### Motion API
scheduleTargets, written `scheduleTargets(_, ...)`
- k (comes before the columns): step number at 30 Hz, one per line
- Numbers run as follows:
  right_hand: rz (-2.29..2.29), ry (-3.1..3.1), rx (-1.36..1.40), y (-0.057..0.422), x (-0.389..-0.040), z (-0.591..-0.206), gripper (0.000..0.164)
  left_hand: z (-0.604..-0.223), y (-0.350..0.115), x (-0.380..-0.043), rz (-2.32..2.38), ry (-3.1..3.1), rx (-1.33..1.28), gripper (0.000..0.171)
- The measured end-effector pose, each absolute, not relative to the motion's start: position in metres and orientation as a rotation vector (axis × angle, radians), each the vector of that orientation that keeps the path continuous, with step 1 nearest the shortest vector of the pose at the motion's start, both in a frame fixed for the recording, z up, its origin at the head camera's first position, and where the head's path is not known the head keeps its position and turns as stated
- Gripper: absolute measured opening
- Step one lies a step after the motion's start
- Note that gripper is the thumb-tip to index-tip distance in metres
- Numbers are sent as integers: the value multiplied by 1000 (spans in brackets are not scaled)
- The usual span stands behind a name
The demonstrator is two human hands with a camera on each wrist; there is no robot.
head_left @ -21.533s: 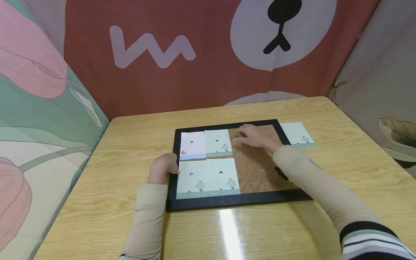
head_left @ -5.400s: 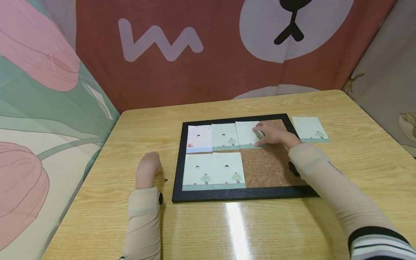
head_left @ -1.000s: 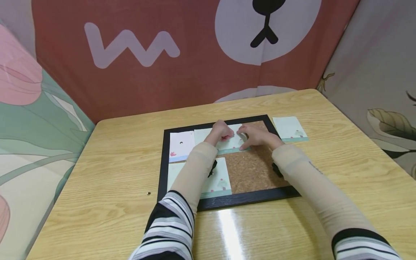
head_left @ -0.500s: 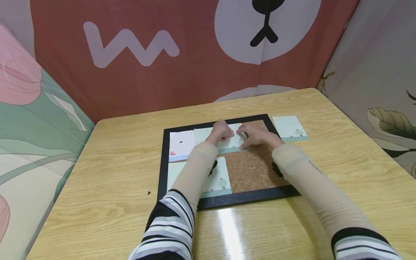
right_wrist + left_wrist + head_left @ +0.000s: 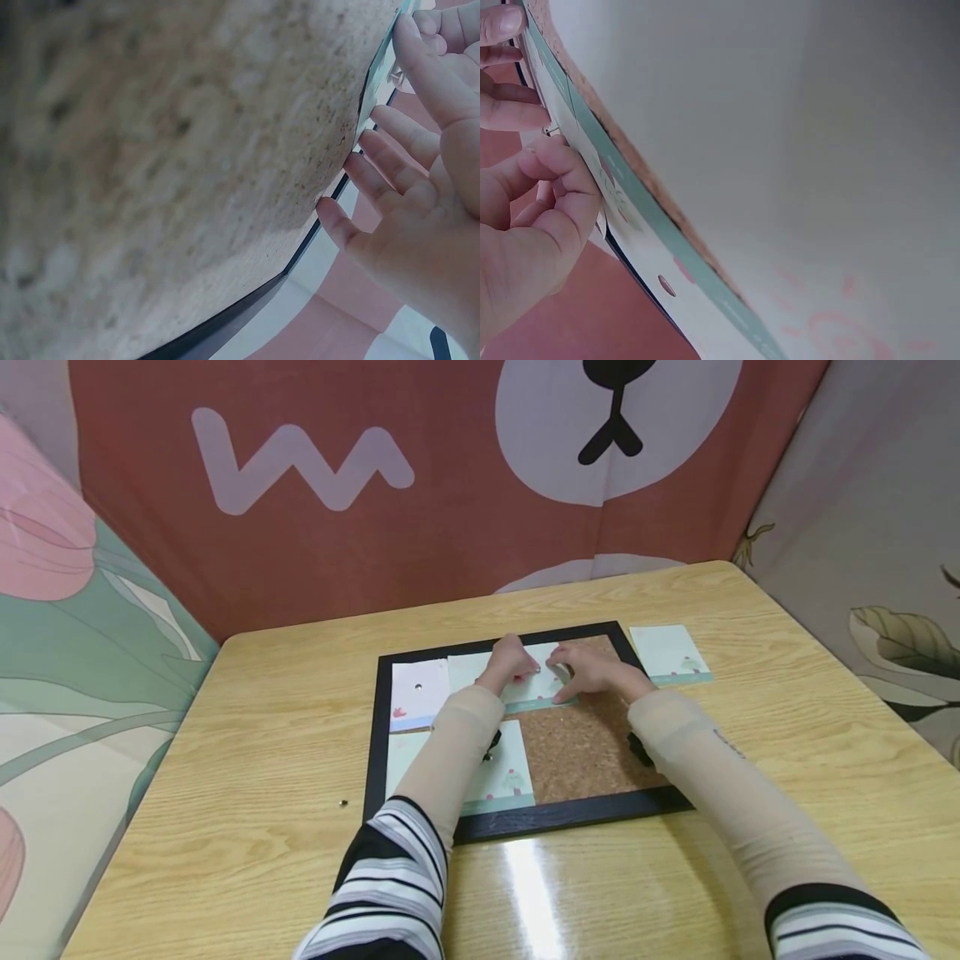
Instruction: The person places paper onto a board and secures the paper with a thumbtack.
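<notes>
My left hand (image 5: pixel 510 662) reaches over the cork board (image 5: pixel 577 752) to its top row and pinches a small silver thumbtack (image 5: pixel 550 132) between thumb and forefinger, close over a pale green memo sheet (image 5: pixel 542 652) printed with a tree. My right hand (image 5: pixel 592 670) lies along that sheet's right side, its fingers spread; in the right wrist view several fingertips (image 5: pixel 381 112) touch the sheet and the cork beside it. A lilac sheet (image 5: pixel 408 700) with a tack in it is at the top left. My left forearm partly hides the green sheets (image 5: pixel 504 785) below.
A black frame (image 5: pixel 570 814) edges the board. Another green sheet (image 5: pixel 670 653) lies on the wooden table (image 5: pixel 247 760) beyond the right edge of the frame. A loose thumbtack (image 5: pixel 343 802) lies on the table left of the board. A bear-print cloth (image 5: pixel 337 568) hangs behind.
Over the earlier frames, a third sheet came onto the top row under my right hand, and my left hand moved from the table to it. Over the last second both hands hold still.
</notes>
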State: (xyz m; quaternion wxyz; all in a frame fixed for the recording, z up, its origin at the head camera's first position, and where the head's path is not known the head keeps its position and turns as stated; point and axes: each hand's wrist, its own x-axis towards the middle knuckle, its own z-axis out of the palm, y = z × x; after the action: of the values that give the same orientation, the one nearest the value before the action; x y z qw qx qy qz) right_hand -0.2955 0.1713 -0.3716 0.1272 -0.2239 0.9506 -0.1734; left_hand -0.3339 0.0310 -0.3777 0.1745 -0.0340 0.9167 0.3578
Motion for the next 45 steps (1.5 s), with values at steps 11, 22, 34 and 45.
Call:
scheduleTargets(11,-491,2772,-650,172,-296,-374,63,-375,32,-328,980,2631,-80,20)
scheduleTargets(22,-513,2767,-651,172,-295,-374,62,-376,33,-324,903,2691,-47,22)
scheduleTargets(34,-499,2770,-633,171,-296,-375,63,-378,33,-326,865,2706,-22,23)
scheduleTargets(45,-486,2769,-648,171,-296,-374,64,-378,32,-325,849,2726,39,16)
